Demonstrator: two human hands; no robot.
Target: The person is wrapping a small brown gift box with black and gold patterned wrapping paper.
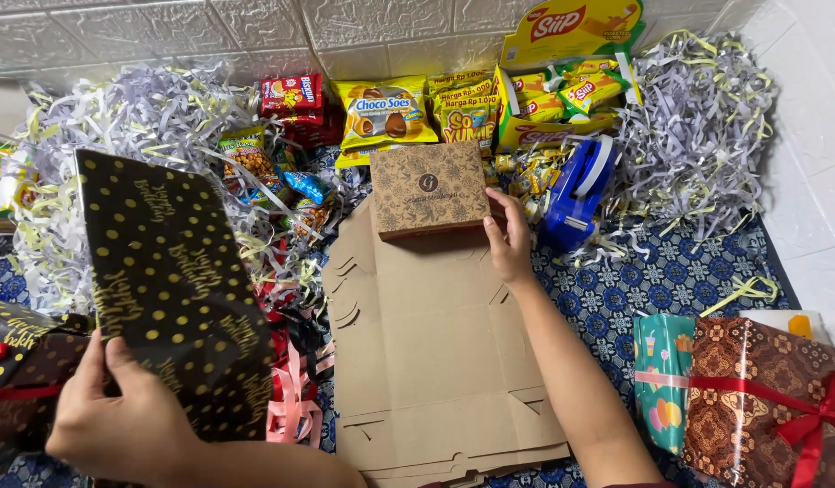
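One brown patterned box (428, 188) – square, lidded, right hand (509, 240) touching

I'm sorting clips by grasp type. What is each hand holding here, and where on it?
The left hand grips the black gold-dotted wrapping sheet at its lower edge. The right hand touches the small brown box at its right side; a full grip is unclear.

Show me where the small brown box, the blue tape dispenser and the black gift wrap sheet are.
small brown box (428, 187): head view, middle of its patterned lid.
blue tape dispenser (575, 192): head view, blue body.
black gift wrap sheet (169, 271): head view, centre of the gold-dotted sheet.
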